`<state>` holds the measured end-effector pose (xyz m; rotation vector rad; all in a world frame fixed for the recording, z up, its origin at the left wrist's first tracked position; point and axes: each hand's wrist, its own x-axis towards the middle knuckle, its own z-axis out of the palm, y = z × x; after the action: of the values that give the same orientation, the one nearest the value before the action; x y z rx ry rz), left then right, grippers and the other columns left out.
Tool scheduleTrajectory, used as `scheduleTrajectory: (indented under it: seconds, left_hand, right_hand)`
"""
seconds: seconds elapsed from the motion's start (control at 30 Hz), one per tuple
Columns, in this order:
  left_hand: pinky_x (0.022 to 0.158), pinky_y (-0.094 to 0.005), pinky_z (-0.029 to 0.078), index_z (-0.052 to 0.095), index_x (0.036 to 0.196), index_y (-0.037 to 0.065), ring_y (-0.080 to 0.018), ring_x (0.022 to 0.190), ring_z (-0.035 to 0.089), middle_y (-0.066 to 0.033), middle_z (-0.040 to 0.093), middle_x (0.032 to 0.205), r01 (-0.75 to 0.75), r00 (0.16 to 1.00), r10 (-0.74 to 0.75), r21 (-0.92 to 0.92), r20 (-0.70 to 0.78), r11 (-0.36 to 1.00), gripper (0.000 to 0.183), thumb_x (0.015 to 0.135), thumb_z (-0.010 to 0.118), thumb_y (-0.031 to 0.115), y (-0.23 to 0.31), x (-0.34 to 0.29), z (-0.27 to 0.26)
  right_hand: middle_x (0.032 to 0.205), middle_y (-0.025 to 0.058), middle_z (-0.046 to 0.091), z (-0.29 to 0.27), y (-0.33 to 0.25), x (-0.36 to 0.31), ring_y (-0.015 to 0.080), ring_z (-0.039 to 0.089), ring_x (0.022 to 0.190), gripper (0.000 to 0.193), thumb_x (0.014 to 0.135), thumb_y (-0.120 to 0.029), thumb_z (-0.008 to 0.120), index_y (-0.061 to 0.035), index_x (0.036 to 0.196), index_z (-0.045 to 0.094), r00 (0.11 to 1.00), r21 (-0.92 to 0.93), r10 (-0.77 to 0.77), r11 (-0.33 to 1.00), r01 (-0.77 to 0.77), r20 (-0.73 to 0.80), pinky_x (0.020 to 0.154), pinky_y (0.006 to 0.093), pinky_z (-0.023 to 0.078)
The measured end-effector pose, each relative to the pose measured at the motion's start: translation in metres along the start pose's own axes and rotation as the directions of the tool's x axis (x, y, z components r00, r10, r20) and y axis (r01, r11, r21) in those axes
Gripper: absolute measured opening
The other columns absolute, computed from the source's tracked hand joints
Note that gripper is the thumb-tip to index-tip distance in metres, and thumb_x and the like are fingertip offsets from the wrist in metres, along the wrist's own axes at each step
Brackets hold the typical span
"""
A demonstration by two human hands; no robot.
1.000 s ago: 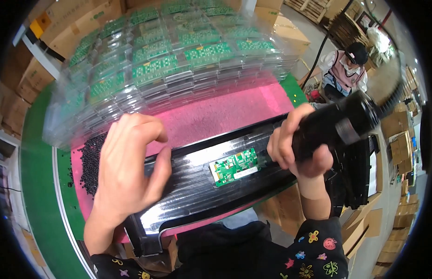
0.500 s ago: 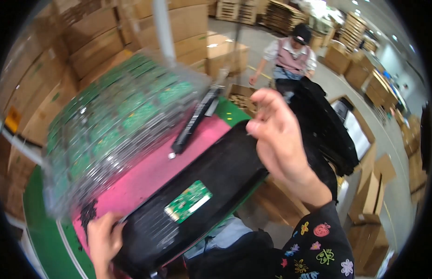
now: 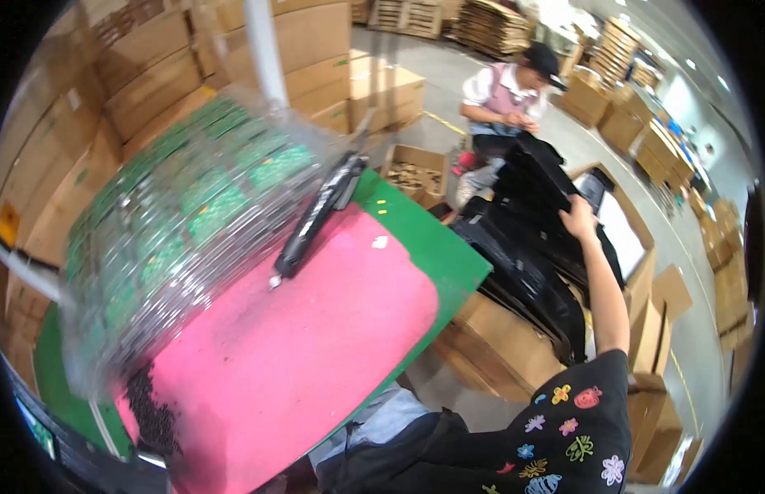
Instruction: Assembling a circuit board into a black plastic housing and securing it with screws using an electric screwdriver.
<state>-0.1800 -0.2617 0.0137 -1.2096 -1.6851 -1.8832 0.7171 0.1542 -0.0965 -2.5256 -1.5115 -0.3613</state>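
Observation:
My right hand (image 3: 580,221) reaches out to the right, its fingers closed on the edge of a black plastic shell (image 3: 537,177). That shell lies among other black shells (image 3: 526,267) in an open cardboard box. My left hand is out of view. At the lower left rim a dark piece (image 3: 78,449) shows in part, with a bit of green on it. A black electric screwdriver (image 3: 312,221) slants over the pink mat (image 3: 316,346), its tip toward me. Small black screws (image 3: 156,412) lie heaped at the mat's left end.
Clear plastic trays of green circuit boards (image 3: 193,206) are stacked at the left of the green table (image 3: 448,263). A box of small parts (image 3: 415,174) stands beyond it. Another person (image 3: 510,99) sits behind the shells. Cardboard boxes (image 3: 308,58) are piled at the back.
The black panel with the green circuit board has left the mat. My left hand has gone out of view. My right hand has moved right and taken hold of a shell.

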Motion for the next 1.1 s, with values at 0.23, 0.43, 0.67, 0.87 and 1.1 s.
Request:
scheduleTrajectory:
  seconds: [0.23,0.43,0.67,0.87,1.1]
  left_hand:
    - [0.078,-0.0345,0.058,0.062,0.097,0.004,-0.0212,0.086,0.07,-0.009,0.07,0.096,0.654,0.679,-0.733,-0.429,-0.028,0.622,0.019,0.085,0.065,0.018,-0.018,0.029,-0.054]
    - [0.077,-0.0365,0.055,0.062,0.106,0.004,-0.0219,0.092,0.066,-0.0091,0.068,0.104,0.617,0.605,-0.788,-0.557,-0.116,0.555,0.023,0.09,0.061,0.022,-0.121,0.007,-0.134]
    - [0.089,-0.0387,0.053,0.053,0.127,-0.009,-0.0253,0.105,0.064,-0.0142,0.063,0.12,0.619,0.557,-0.574,-0.16,-0.6,0.769,0.055,0.091,0.07,0.03,-0.147,0.016,-0.137]
    - [0.109,-0.0331,0.035,0.057,0.128,0.001,-0.022,0.126,0.05,-0.0116,0.054,0.138,0.184,0.98,-0.197,0.226,0.037,0.957,0.036,0.092,0.054,0.0,-0.027,0.02,0.079]
    - [0.104,-0.0427,0.04,0.054,0.126,0.0,-0.034,0.122,0.049,-0.0179,0.056,0.126,-0.225,0.366,0.126,-0.043,0.922,0.973,0.056,0.081,0.076,0.025,0.052,-0.009,0.246]
  right_hand:
    - [0.116,0.0196,0.064,0.036,0.047,-0.004,0.0391,0.059,0.115,0.031,0.089,-0.013,0.065,-0.0055,0.118,0.058,0.979,0.155,-0.053,0.984,0.084,-0.195,0.097,0.0462,0.047]
    - [0.12,0.0219,0.061,0.051,0.098,0.045,0.0415,0.057,0.111,0.035,0.1,-0.021,0.053,-0.0004,0.128,0.052,0.873,-0.006,-0.231,0.967,0.254,-0.429,0.094,0.045,0.046]
    - [0.112,0.0242,0.058,-0.086,-0.072,-0.051,0.0397,0.059,0.106,0.024,0.1,-0.011,0.053,0.0002,0.122,0.053,0.745,0.114,-0.435,0.822,0.558,-0.505,0.087,0.0411,0.048]
    - [0.084,0.013,0.055,-0.161,-0.174,-0.167,0.0291,0.056,0.074,0.023,0.083,-0.005,0.064,-0.0049,0.105,0.064,0.386,0.209,-0.889,0.34,0.917,-0.248,0.06,0.0357,0.045]
    - [0.073,-0.0018,0.047,-0.198,-0.321,-0.249,0.0126,0.054,0.062,0.021,0.069,-0.02,0.068,-0.0129,0.087,0.06,-0.443,0.181,-0.894,-0.449,0.875,-0.075,0.049,0.0261,0.04]
